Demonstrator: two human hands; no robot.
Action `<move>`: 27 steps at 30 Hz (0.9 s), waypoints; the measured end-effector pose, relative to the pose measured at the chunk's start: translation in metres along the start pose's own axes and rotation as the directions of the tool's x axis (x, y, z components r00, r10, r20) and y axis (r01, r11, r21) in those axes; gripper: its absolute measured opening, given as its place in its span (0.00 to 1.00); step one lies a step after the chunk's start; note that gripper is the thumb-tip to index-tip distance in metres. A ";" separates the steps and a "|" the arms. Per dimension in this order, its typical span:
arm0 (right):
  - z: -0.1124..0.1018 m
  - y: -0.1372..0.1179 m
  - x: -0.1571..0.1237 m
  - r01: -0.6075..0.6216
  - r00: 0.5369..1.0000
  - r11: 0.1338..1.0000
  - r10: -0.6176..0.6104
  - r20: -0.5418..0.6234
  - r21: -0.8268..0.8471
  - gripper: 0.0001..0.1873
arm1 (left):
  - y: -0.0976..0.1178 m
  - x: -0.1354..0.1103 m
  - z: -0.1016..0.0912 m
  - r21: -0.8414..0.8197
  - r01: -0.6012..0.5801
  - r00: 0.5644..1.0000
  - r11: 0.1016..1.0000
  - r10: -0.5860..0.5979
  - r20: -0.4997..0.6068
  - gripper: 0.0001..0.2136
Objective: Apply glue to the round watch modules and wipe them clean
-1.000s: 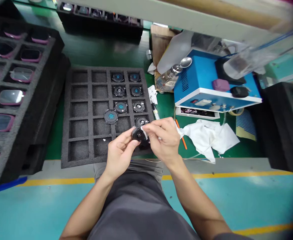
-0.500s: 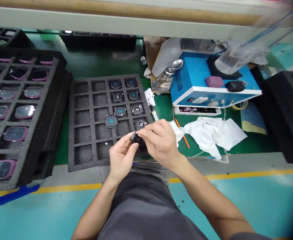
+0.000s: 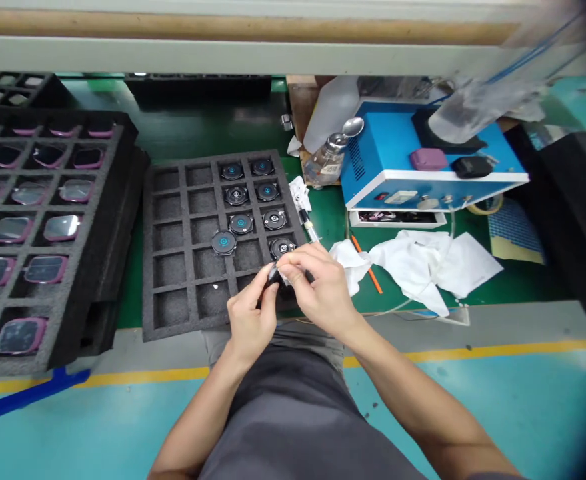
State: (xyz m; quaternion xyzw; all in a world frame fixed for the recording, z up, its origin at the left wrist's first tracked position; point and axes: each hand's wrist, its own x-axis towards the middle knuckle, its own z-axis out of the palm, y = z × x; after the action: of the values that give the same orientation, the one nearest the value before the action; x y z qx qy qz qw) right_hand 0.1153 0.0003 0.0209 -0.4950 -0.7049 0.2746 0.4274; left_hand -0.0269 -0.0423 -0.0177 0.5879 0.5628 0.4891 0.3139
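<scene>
A small black round watch (image 3: 273,274), tilted nearly edge-on, is pinched between the thumb and fingers of my left hand (image 3: 253,310). My right hand (image 3: 323,287) meets it from the other side with its fingers pressed together at the watch's edge. A bit of white shows under those fingertips, too small to name. Both hands are over the front right part of a dark foam tray (image 3: 167,277). Several round watches sit in its right-hand compartments, and one watch (image 3: 223,243) rests across the dividers. My hands hide the tray's front right corner.
At left, stacked foam trays (image 3: 80,267) hold purple-framed square watches. A blue machine (image 3: 367,157) stands at back right, beside a glass pump bottle (image 3: 327,160). White cloths (image 3: 413,263), an orange stick (image 3: 367,265) and a pen (image 3: 309,225) lie right of the tray.
The watch has turned from showing its face to nearly edge-on. My right fingers have shifted slightly along it, and the whole view has moved a little.
</scene>
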 end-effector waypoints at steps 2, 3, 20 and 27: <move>-0.002 -0.004 -0.002 -0.211 0.976 0.943 0.187 0.115 0.257 0.13 | 0.002 0.001 0.002 -0.001 -0.003 1.000 1.000 0.003 -0.018 0.15; -0.003 -0.006 -0.002 -0.322 0.944 0.864 0.263 0.198 0.388 0.15 | 0.003 0.002 0.003 -0.032 0.013 1.000 0.999 -0.013 -0.024 0.15; -0.007 -0.023 -0.012 -0.098 0.989 0.970 0.119 -0.086 0.223 0.06 | 0.010 0.004 -0.006 -0.571 0.158 0.986 0.806 -0.163 0.043 0.11; 0.014 -0.006 -0.003 0.140 0.941 0.930 -0.232 -0.247 -0.341 0.06 | 0.006 0.002 0.000 -0.529 0.147 0.981 0.836 -0.191 -0.028 0.11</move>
State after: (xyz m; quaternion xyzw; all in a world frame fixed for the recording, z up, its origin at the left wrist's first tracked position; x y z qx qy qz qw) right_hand 0.1006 -0.0037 0.0179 -0.5219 -0.7156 0.0416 0.4625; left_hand -0.0254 -0.0418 -0.0116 0.4078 0.4699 0.6174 0.4815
